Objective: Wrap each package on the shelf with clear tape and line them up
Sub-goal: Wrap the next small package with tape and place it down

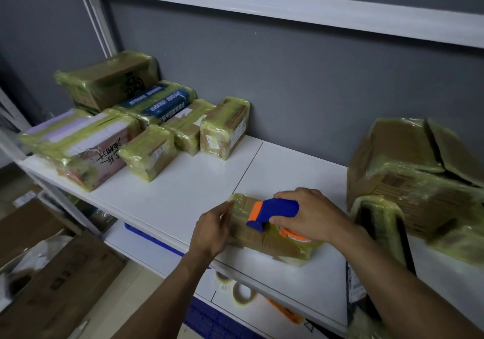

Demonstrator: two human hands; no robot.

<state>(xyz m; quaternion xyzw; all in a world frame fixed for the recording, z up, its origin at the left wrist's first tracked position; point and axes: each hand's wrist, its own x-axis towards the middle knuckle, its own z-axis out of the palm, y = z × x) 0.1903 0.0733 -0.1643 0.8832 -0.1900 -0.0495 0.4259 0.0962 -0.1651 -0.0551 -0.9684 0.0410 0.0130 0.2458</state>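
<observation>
A flat cardboard package (264, 241) lies near the front edge of the white shelf (199, 186), partly covered in yellowish clear tape. My right hand (311, 218) grips a blue and orange tape dispenser (272, 214) resting on top of the package. My left hand (212, 228) touches the package's left end with its fingers loosely extended. Several taped packages (146, 152) stand grouped at the shelf's back left.
A large taped carton (413, 171) and a dark wrapped package (379, 223) stand at the right. Spare tape rolls (242, 292) lie on the lower shelf. Cardboard boxes (60, 281) sit on the floor at the left. A grey wall backs the shelf.
</observation>
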